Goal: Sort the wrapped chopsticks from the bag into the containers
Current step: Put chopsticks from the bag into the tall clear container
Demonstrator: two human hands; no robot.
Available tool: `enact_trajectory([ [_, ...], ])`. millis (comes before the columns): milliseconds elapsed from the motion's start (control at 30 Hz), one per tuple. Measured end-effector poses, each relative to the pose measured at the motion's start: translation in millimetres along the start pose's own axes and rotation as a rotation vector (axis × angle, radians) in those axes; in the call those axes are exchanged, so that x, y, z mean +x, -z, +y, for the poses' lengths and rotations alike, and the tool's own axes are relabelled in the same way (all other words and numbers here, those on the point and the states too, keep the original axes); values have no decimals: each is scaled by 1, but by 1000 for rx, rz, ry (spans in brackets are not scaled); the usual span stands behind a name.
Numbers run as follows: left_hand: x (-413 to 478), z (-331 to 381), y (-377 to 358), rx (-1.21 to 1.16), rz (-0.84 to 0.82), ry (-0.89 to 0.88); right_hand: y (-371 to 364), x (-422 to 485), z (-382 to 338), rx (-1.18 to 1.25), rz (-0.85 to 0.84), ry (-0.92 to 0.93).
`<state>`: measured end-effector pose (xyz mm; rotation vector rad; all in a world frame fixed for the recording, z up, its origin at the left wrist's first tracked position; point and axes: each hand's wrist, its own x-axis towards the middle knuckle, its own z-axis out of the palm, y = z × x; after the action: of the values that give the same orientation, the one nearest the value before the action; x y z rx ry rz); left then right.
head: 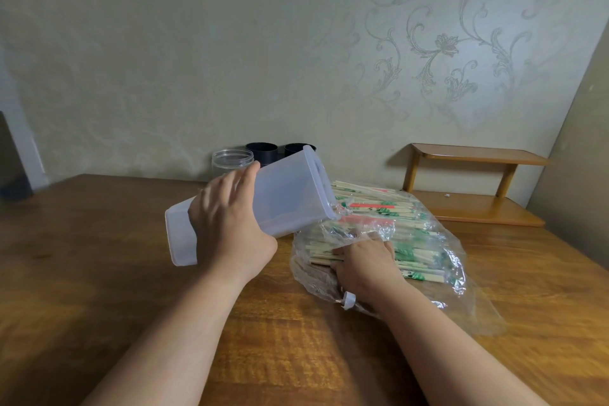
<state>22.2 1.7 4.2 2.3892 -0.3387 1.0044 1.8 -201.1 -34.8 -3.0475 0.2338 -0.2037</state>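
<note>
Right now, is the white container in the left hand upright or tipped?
Tipped. The left hand holds the white container nearly on its side, its rimmed end pointing at the bag of chopsticks.

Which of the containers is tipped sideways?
The tall white plastic container, gripped by the left hand, mouth toward the bag. The clear jar and two black cups stand upright by the wall.

The worktop is shiny wood, the bag crinkly clear plastic, the container smooth cloudy plastic, and the chopsticks pale wood.
</note>
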Motion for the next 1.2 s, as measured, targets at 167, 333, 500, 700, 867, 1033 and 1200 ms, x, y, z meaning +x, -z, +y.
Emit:
enact_trajectory([
  [167,0,-1,-1,5,0,-5,5,-3,0,40,-64,2],
  [333,0,0,0,2,-5,-1,9,-6,-6,-13,-161,-33],
  [500,0,0,0,4,-10,-4,8,-5,-3,47,-143,-20],
  [700,0,-1,0,5,-6,-7,0,2,1,27,-37,40],
  [867,0,-1,0,4,-10,-8,1,1,3,51,-18,80],
  [1033,0,-1,0,3,-7,-7,6,-5,8,68,7,69],
  [1200,0,0,0,5,-11,-8,11,-5,6,34,-102,60],
])
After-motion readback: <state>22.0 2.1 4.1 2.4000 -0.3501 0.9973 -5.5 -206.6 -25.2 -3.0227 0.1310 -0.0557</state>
